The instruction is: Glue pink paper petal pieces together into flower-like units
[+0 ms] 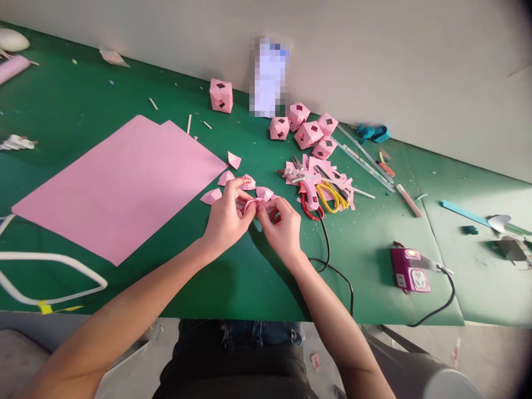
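My left hand (226, 219) and my right hand (283, 224) meet over the green table, both pinching one small folded pink paper piece (254, 204). Fingers cover most of that piece. Just beyond them lie several loose folded pink paper pieces, among them one at the top (234, 160) and one beside my left hand (211, 196). To the right of my right hand, a pink hot glue gun (310, 188) rests on pink paper scraps (326, 166), along with yellow-handled scissors (330, 199) and a red-handled tool (306, 208).
Pink paper sheets (120, 188) cover the left. Several finished-looking pink paper balls (308, 134) sit near the wall, where a blurred phone (270, 77) leans. Clear rulers (366, 160) lie right of them. A purple power socket (409, 270) and the black cord (328, 244) are nearer the front edge.
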Available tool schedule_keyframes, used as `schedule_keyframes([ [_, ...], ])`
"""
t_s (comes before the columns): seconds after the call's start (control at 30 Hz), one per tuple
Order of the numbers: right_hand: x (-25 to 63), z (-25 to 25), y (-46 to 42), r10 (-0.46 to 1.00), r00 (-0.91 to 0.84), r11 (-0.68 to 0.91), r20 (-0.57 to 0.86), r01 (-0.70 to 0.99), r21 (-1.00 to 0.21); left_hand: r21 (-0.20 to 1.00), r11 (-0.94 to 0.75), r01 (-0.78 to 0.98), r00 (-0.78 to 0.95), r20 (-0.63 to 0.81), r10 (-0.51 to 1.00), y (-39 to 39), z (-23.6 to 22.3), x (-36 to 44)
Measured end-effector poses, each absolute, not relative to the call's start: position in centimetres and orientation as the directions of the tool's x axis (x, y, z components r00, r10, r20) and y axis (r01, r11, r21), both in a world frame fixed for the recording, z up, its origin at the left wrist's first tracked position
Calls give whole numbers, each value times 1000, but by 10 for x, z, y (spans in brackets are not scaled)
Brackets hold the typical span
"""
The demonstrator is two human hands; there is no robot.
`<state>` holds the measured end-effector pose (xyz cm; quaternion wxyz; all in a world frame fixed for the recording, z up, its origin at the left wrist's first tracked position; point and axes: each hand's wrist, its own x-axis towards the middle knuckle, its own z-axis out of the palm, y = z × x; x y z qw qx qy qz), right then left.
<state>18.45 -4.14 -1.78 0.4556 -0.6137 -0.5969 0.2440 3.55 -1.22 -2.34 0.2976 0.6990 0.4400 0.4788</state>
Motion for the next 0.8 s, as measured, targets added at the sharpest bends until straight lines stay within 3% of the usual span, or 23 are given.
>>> schedule_keyframes([
  [0.23, 186, -21, -41, 991, 96, 44, 93, 421, -906, 928, -304, 216, 121, 283, 951, -10, -20, 36],
  [0.53, 195, -17, -38, 940, 136, 203, 312, 512, -835, 960, -226, 164, 203, 191, 960, -11, -19, 36],
  [0.8, 200, -16, -37, 978, 143, 96, 152, 338, -936, 967, -191, 166, 209, 155, 966, -11, -16, 35],
])
